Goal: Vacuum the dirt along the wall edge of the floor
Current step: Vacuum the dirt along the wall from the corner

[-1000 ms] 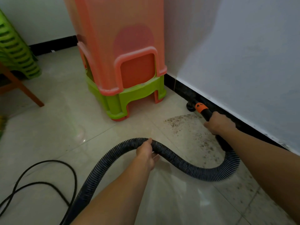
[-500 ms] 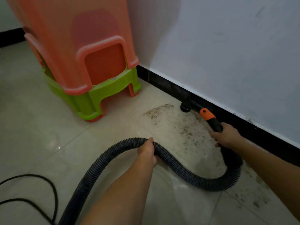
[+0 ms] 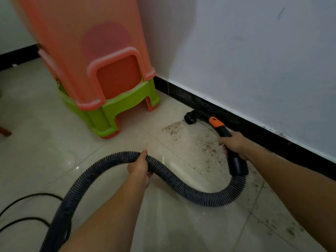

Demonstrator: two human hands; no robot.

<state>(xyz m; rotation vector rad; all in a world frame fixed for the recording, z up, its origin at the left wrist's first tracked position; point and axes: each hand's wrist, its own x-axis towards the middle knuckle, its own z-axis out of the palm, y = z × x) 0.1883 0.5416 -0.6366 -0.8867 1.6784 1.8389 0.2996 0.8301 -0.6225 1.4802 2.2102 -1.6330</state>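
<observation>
A black ribbed vacuum hose [image 3: 181, 184] loops across the pale tiled floor. My left hand [image 3: 139, 169] grips the hose at the top of its bend. My right hand [image 3: 234, 145] holds the black handle with an orange collar [image 3: 215, 122]. The black nozzle [image 3: 190, 118] rests on the floor against the black skirting [image 3: 254, 128] of the white wall. Brown dirt specks [image 3: 192, 140] spread over the tile between the nozzle and my right hand, and more lie along the wall at lower right [image 3: 283, 224].
A stack of orange and green plastic stools [image 3: 101, 73] stands in the corner, left of the nozzle. A black power cable [image 3: 27, 208] curls on the floor at lower left. A wooden leg [image 3: 4, 131] shows at the left edge.
The view shifted slightly; the stools sit more to the right in frame. The nozzle stays at the skirting, and both hands keep their grips.
</observation>
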